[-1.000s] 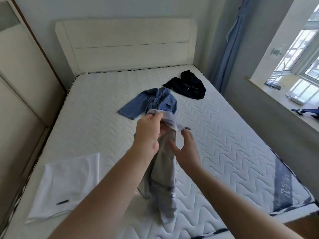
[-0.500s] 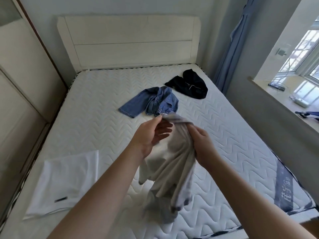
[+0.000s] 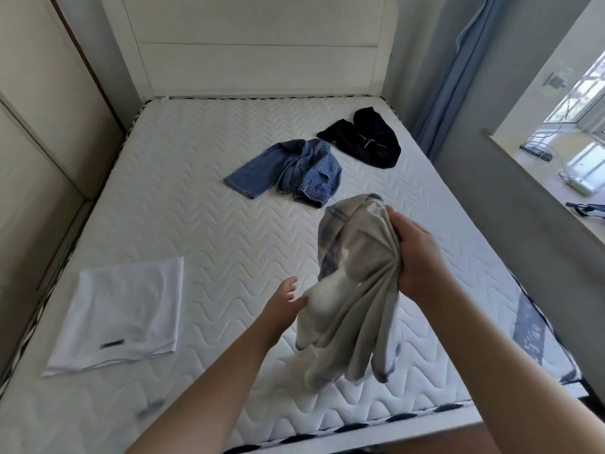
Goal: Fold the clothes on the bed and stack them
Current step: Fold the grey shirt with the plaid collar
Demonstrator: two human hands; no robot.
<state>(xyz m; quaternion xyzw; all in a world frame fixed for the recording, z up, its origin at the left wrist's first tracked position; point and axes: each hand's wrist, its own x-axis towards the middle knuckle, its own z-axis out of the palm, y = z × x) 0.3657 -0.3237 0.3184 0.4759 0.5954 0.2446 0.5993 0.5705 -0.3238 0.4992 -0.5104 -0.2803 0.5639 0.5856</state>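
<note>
Right hand [image 3: 417, 257] grips the bunched grey garment [image 3: 353, 290]; left hand [image 3: 284, 303], fingers loose, touches its hem. Find two corners, then spread it flat on the mattress [image 3: 203, 231].

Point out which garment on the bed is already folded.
The white garment at the near left of the mattress: it lies flat as a neat rectangle. The blue denim piece and the black piece lie crumpled.

We're in a home bedroom: a bare white quilted mattress [image 3: 203, 224] spreads out beneath both hands, with a white panelled headboard [image 3: 258, 44] at the far end. Beige wardrobe doors [image 3: 42, 126] line the wall beyond the left hand, and past the right hand a blue curtain [image 3: 448, 86] hangs beside a sunlit window [image 3: 586, 103] (cables on its sill).
</note>
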